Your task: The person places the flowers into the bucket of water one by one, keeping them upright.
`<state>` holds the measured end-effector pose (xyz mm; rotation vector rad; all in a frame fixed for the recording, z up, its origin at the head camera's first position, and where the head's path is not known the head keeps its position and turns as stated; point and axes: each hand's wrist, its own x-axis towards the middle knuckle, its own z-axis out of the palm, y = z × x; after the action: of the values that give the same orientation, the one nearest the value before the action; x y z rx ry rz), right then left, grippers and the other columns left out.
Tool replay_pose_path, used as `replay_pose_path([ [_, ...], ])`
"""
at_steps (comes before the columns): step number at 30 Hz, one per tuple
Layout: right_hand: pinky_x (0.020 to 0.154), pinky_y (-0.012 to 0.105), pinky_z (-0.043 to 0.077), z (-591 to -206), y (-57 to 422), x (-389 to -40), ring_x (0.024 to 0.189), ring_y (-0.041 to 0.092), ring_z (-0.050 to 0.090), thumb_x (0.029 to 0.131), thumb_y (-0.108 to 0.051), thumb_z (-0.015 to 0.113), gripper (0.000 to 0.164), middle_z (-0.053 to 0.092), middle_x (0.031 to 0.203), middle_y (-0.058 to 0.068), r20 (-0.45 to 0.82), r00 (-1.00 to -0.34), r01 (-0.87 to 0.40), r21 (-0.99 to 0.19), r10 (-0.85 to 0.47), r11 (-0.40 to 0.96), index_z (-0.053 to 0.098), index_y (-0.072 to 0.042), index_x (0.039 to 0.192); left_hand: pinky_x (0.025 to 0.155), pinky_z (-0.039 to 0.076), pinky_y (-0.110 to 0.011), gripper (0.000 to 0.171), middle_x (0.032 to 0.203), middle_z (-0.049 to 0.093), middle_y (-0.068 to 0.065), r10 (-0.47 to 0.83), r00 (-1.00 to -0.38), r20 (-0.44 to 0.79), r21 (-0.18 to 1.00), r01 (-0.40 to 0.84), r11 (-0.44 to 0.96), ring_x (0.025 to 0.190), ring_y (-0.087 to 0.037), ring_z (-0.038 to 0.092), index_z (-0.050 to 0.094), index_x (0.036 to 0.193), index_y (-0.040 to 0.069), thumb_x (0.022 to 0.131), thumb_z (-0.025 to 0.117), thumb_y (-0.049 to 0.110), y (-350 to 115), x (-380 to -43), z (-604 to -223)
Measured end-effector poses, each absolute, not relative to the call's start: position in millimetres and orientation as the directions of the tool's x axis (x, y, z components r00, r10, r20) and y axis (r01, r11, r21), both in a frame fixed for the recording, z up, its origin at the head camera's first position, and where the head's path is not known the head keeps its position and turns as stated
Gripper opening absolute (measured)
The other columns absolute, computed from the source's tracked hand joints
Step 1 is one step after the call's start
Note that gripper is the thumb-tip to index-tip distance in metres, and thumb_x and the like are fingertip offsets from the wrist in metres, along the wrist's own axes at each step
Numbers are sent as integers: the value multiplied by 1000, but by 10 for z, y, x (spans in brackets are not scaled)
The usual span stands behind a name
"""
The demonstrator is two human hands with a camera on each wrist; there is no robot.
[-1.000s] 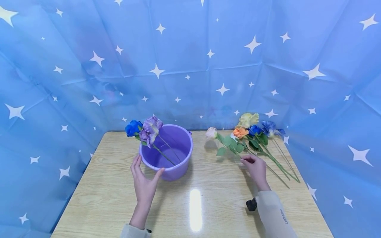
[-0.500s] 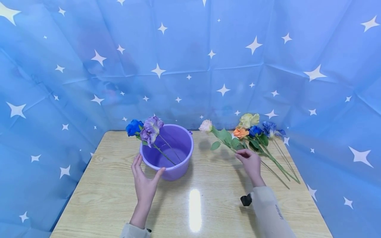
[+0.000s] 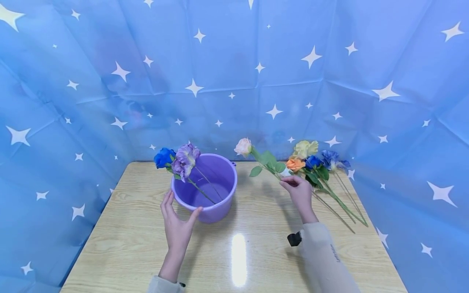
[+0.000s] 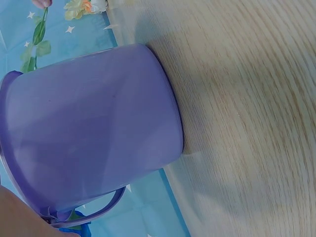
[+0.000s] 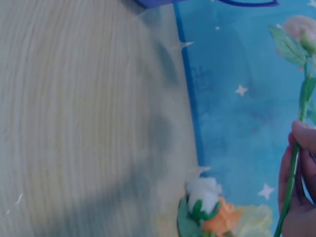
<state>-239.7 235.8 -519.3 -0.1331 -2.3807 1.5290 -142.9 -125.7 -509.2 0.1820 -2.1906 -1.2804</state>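
At the left of the table stands a purple bucket. Its near-left rim is held by my left hand, thumb and fingers spread along it. Leaning on the far-left rim are a blue rose and a purple flower, stems down inside the bucket. My right hand pinches the green stem of a pale pink rose, raised above the table with its bloom towards the bucket. In the right wrist view, thumb and fingers close round that stem.
Several flowers lie at the table's right: a yellow one, an orange rose, a white one, and blue ones. A star-patterned blue cloth hangs behind. The bucket's handle hangs at its side.
My right hand has moved left and slightly away from me, lifting the pink rose out from the other flowers towards the bucket. The left hand and bucket stay put.
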Motion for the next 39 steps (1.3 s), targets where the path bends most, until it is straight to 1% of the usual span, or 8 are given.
replay_pose_path([
  [7, 66, 13, 54, -5075, 2235, -2454, 73, -6, 60, 88, -18, 77, 15, 75, 99, 17, 218, -950, -107, -900, 224, 423, 78, -8, 99, 120, 34, -58, 103, 154, 34, -19, -396, -818, 416, 834, 169, 525, 145, -34, 34, 35, 150, -1, 69, 91, 29, -1257, -1427, -5090],
  [14, 67, 13, 55, -4982, 2104, -2496, 72, -5, 61, 86, -15, 78, 14, 75, 96, 18, 249, -945, -149, -904, 210, 401, 78, -7, 97, 120, 33, -58, 103, 155, 34, -18, -399, -821, 408, 839, 165, 519, 145, -34, 34, 35, 150, -1, 69, 91, 29, -1257, -1421, -5096],
  [21, 68, 14, 55, -4898, 1993, -2524, 73, -4, 61, 87, -17, 77, 13, 75, 97, 14, 248, -950, -154, -900, 191, 407, 78, -9, 97, 120, 33, -58, 103, 155, 34, -17, -400, -817, 415, 838, 171, 519, 145, -34, 35, 35, 150, -1, 69, 91, 28, -1261, -1427, -5108],
  [26, 69, 16, 56, -4840, 1911, -2548, 74, -3, 62, 87, -20, 78, 14, 75, 97, 13, 245, -952, -157, -906, 183, 394, 77, -9, 97, 120, 34, -58, 102, 155, 35, -18, -398, -813, 424, 833, 178, 523, 145, -34, 35, 35, 149, -2, 69, 92, 28, -1262, -1430, -5109],
  [29, 71, 16, 57, -4801, 1857, -2558, 75, -4, 62, 87, -18, 78, 13, 75, 96, 14, 246, -953, -165, -911, 176, 379, 77, -9, 96, 120, 34, -57, 103, 154, 35, -17, -401, -813, 423, 834, 177, 523, 145, -34, 35, 36, 149, -2, 68, 92, 27, -1263, -1429, -5111],
  [34, 70, 16, 57, -4727, 1765, -2580, 75, -4, 63, 87, -15, 78, 11, 75, 97, 14, 276, -950, -208, -911, 149, 357, 78, -9, 96, 120, 33, -57, 103, 154, 35, -17, -399, -812, 426, 832, 178, 526, 145, -34, 35, 36, 149, -2, 68, 92, 27, -1264, -1428, -5106],
  [39, 70, 15, 57, -4686, 1678, -2625, 75, -1, 63, 86, -16, 78, 12, 75, 96, 16, 298, -947, -244, -913, 123, 328, 78, -8, 95, 120, 33, -57, 103, 154, 35, -17, -394, -812, 430, 829, 183, 529, 144, -34, 35, 36, 149, -2, 68, 92, 27, -1260, -1432, -5100],
])
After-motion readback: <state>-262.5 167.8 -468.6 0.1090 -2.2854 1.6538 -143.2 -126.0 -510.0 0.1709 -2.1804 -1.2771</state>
